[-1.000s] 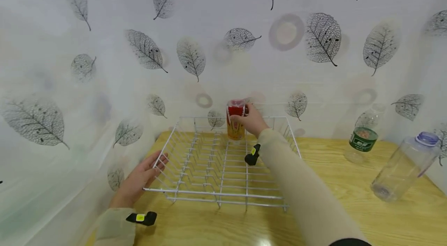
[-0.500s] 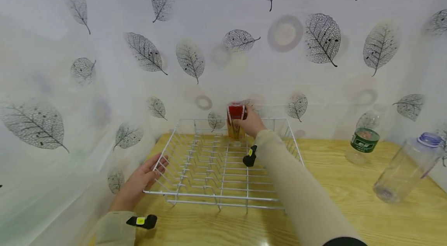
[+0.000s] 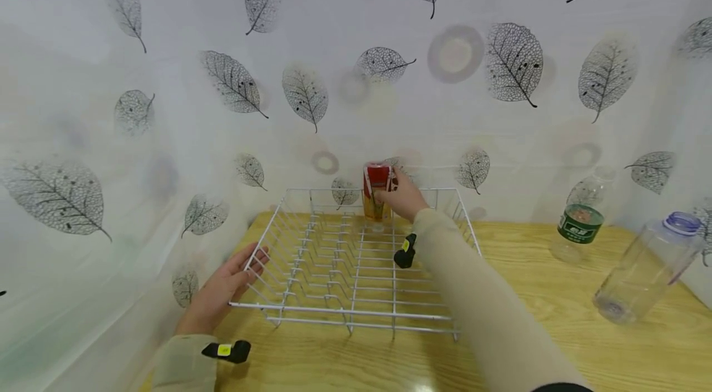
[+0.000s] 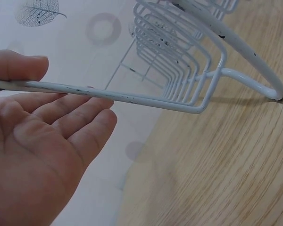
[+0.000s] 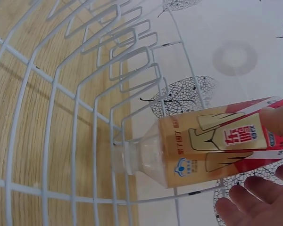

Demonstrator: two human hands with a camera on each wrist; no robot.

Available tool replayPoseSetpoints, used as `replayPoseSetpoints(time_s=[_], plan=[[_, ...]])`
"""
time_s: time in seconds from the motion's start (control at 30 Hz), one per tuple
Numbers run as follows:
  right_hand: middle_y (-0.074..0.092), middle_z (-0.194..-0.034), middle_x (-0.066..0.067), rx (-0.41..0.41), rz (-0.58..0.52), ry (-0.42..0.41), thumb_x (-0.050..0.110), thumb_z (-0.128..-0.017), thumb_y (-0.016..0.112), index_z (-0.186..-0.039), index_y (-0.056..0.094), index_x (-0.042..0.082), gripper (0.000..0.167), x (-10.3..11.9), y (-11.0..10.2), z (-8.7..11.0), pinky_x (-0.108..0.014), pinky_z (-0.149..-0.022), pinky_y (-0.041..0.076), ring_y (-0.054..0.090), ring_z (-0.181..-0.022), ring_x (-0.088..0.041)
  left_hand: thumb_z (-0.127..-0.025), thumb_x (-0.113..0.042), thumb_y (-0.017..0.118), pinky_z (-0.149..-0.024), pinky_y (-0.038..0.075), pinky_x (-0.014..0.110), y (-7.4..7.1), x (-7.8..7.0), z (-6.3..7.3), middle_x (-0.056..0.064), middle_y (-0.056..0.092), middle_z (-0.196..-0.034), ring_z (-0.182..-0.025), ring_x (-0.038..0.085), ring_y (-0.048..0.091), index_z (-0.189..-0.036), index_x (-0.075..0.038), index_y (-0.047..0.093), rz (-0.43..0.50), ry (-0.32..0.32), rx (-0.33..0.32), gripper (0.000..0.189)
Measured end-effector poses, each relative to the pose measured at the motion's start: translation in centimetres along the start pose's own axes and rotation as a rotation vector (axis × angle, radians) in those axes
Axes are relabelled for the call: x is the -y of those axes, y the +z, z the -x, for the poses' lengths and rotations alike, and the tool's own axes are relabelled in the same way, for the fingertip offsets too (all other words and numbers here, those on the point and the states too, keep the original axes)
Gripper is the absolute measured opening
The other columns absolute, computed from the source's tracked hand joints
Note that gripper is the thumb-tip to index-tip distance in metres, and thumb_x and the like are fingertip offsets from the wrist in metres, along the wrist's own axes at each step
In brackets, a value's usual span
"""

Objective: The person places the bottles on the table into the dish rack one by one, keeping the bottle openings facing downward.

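A plastic bottle (image 3: pixel 377 195) with a red and yellow label stands upside down at the back of the white wire rack (image 3: pixel 397 315). In the right wrist view its clear neck (image 5: pixel 137 157) points down among the wires. My right hand (image 3: pixel 405 195) holds the bottle near its upturned base, thumb across the label, with several fingers spread beside it. At the rack's front left corner, my left hand (image 3: pixel 225 284) lies against the rim. The left wrist view has the thumb over the rim wire (image 4: pixel 132 99) and the fingers extended below it.
Two clear bottles stand on the wooden table (image 3: pixel 517 305) to the right: one with a green label (image 3: pixel 580 223), one with a purple neck ring (image 3: pixel 639 274). A leaf-patterned curtain (image 3: pixel 356 101) hangs behind and along the left.
My right hand and wrist have shifted slightly to the right since half a second ago, with the bottle at nearly the same place. The left hand and rack have stayed put.
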State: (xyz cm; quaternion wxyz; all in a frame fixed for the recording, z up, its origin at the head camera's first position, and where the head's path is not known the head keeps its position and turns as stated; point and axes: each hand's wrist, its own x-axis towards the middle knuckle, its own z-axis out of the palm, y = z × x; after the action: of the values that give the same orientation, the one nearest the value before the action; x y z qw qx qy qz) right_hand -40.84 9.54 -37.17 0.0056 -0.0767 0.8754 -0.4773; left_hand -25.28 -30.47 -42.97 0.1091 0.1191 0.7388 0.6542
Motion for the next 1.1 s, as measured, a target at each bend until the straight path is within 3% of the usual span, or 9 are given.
replayPoseSetpoints(time_s=[0.3, 0.7, 1.1], plan=[[0.026, -0.165, -0.012, 0.015, -0.089, -0.054, 0.038, -0.097, 0.067, -0.165, 0.007, 0.022, 0.092, 1.9, -2.8, 3.2, -0.058, -0.114, 0.033, 0.03, -0.148, -0.033, -0.105, 0.001, 0.036, -0.104, 0.035, 0.013, -0.1, 0.0, -0.1, 0.021, 0.013, -0.166, -0.149, 0.043, 0.018, -0.162, -0.003, 0.0, 0.008, 0.003, -0.001, 0.067], [0.02, -0.167, -0.007, 0.031, -0.014, -0.146, 0.05, -0.095, 0.067, -0.165, 0.005, 0.027, 0.096, 3.1, -9.1, 6.6, -0.06, -0.114, 0.032, 0.023, -0.151, -0.029, -0.108, -0.003, 0.034, -0.105, 0.036, 0.015, 0.1, -0.3, 0.3, 0.018, 0.013, -0.167, -0.149, 0.041, 0.018, -0.163, -0.006, 0.0, 0.005, -0.006, 0.007, 0.065], [0.014, -0.168, -0.009, -0.074, 0.094, -0.166, 0.05, -0.096, 0.067, -0.164, -0.001, 0.032, 0.098, 2.3, -16.3, 13.6, -0.062, -0.115, 0.027, 0.02, -0.151, -0.035, -0.108, -0.005, 0.035, -0.104, 0.035, 0.014, 0.0, -0.1, 0.2, 0.015, 0.013, -0.168, -0.15, 0.038, 0.018, -0.164, -0.009, 0.0, 0.003, -0.032, 0.016, 0.066]])
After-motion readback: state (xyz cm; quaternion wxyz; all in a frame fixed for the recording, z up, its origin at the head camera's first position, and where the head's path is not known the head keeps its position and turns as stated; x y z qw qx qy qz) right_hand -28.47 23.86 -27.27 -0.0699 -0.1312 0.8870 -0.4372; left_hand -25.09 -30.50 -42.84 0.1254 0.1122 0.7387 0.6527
